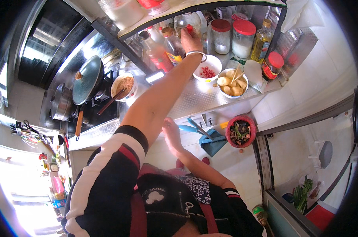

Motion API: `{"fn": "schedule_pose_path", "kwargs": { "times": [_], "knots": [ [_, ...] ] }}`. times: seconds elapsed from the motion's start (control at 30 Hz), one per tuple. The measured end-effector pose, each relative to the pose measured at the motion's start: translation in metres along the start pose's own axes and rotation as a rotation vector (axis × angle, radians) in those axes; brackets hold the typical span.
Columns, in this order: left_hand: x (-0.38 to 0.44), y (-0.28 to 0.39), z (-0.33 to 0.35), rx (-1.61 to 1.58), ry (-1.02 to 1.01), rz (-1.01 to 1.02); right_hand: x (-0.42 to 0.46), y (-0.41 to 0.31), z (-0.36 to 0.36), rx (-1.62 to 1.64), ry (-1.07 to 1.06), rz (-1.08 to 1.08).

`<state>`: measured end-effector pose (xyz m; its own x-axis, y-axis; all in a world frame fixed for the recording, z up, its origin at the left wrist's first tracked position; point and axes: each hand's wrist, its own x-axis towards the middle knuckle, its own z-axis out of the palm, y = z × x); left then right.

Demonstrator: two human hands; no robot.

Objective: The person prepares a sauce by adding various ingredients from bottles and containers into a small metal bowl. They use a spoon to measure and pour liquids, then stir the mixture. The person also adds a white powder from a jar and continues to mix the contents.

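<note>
My left hand [191, 41], with a bracelet at the wrist, reaches into the shelf above the counter. Its fingers close on a red cap [189, 27] in front of a large clear glass jar [187, 19]; what lies under the cap is hidden by the hand. Just below the wrist stands a white bowl [198, 77] with chopped red pieces [207, 72] and a bit of yellow. Beside it, another bowl holds peeled pale chunks [233, 84] and wooden sticks. My right hand [170, 133] hangs before the counter's front edge, fingers curled; whether it holds anything is unclear.
Sauce bottles [156, 51], red-lidded jars [243, 38] and an oil bottle [261, 41] crowd the shelf. A bowl of batter-like mix [126, 86] with chopsticks sits by the stove, near a lidded pan [88, 80]. On the floor are a blue dustpan [208, 149] and a red scrap bin [231, 143].
</note>
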<state>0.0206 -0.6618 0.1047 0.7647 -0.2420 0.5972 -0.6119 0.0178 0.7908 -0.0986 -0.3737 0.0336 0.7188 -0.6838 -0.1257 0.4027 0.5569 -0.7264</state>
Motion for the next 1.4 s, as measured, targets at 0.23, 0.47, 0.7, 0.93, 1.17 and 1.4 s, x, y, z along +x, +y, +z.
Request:
{"fn": "schedule_pose_path", "kwargs": {
  "times": [0.23, 0.47, 0.7, 0.93, 1.17, 1.4],
  "knots": [
    [0.017, 0.004, 0.011, 0.075, 0.006, -0.104, 0.003, 0.007, 0.004, 0.044, -0.019, -0.017],
    [0.022, -0.036, 0.044, 0.228, -0.032, -0.314, 0.003, 0.001, 0.008, -0.039, -0.02, 0.014],
    [0.032, -0.105, 0.071, 0.825, -0.1, -0.182, -0.001, 0.01, 0.008, -0.059, -0.035, 0.067],
    [-0.051, 0.017, -0.014, 0.13, -0.421, 0.094, 0.016, 0.003, 0.015, -0.196, -0.005, 0.087],
    [-0.005, 0.055, -0.165, -0.06, -0.285, 0.212, 0.016, 0.0, 0.022, -0.022, -0.066, 0.064],
    [0.087, 0.002, -0.148, 1.024, -0.547, 0.361, 0.006, 0.009, 0.031, -0.001, -0.066, 0.04]
  ]
}}
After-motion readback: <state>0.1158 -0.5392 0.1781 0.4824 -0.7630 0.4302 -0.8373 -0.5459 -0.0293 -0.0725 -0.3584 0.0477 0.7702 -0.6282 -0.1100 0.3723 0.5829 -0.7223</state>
